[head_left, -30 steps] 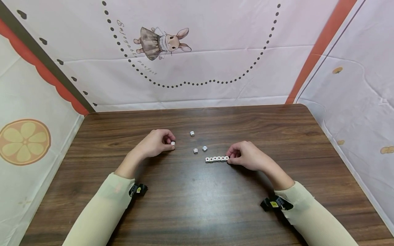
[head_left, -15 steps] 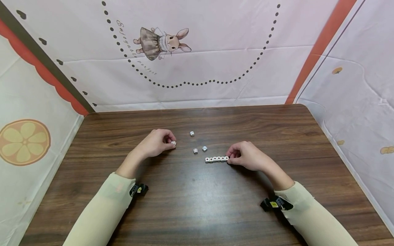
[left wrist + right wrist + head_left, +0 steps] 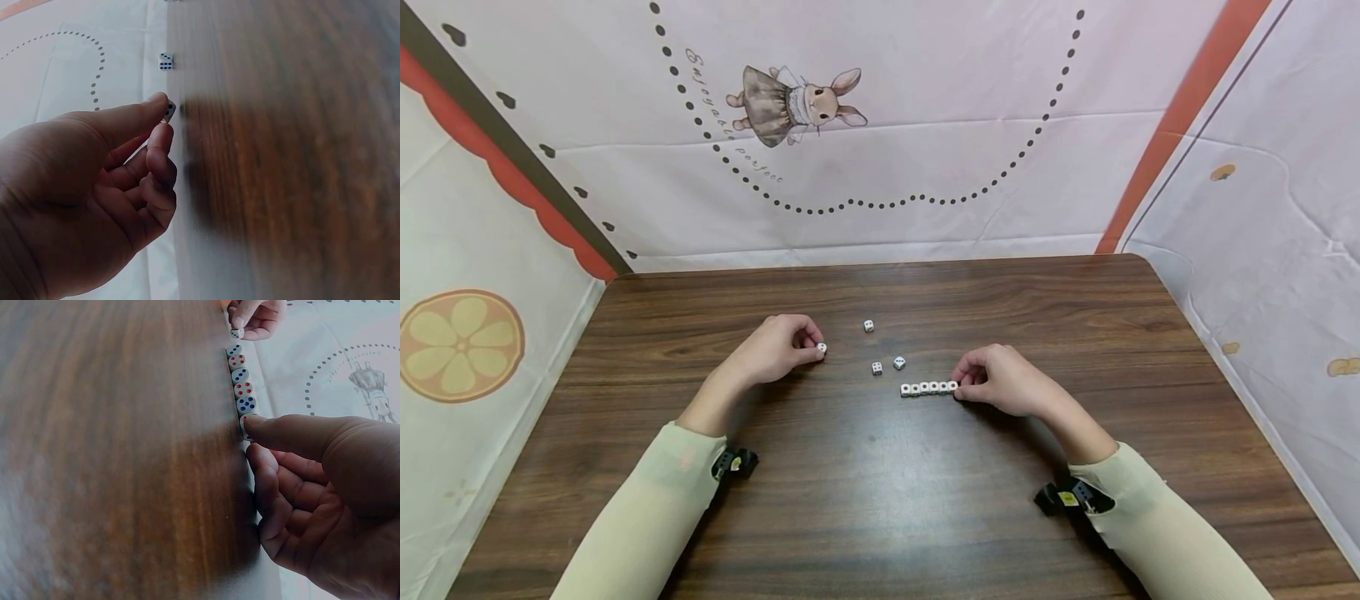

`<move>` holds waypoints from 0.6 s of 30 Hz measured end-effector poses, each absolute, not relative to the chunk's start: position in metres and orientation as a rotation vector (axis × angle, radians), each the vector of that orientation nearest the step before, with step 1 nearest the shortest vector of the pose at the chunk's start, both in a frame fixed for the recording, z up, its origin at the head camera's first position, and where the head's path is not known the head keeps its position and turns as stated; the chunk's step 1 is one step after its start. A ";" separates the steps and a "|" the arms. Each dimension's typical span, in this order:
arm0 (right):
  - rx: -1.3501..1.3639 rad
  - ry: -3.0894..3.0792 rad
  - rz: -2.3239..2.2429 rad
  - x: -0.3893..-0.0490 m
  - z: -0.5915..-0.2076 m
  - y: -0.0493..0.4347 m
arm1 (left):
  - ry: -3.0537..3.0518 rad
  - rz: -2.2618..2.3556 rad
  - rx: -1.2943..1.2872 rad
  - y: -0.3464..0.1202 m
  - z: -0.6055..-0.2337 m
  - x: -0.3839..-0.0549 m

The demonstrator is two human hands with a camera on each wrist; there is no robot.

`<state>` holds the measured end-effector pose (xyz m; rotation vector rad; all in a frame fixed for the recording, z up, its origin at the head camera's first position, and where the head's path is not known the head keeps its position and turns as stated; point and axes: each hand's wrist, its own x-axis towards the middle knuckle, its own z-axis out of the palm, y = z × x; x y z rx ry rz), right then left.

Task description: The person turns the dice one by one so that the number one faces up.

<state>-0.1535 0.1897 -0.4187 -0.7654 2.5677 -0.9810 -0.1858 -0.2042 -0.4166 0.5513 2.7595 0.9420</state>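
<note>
Across the brown wood-grain table (image 3: 880,500) runs a white dice row (image 3: 929,388); right hand (image 3: 1003,379) pinches its right end; left hand (image 3: 775,350), leftward, pinches a white die (image 3: 822,347).

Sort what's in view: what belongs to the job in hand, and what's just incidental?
Job:
die pinched in the left grip
row of six dice, pinched at one end by the right grip
three loose dice, probably

Incidental:
rabbit-print cloth
black wrist devices
table, as support
</note>
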 end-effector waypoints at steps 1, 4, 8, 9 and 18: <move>-0.765 2.567 -0.982 -0.153 -0.419 0.190 | 2.760 0.939 0.551 -0.205 -0.417 -0.186; -0.767 2.569 -0.984 -0.153 -0.419 0.190 | 2.761 0.935 0.546 -0.206 -0.418 -0.185; -0.767 2.570 -0.985 -0.153 -0.418 0.189 | 2.760 0.929 0.543 -0.206 -0.417 -0.185; -0.766 2.570 -0.984 -0.153 -0.418 0.189 | 2.758 0.926 0.543 -0.207 -0.417 -0.184; -0.762 2.572 -0.980 -0.153 -0.419 0.189 | 2.741 0.921 0.551 -0.208 -0.418 -0.185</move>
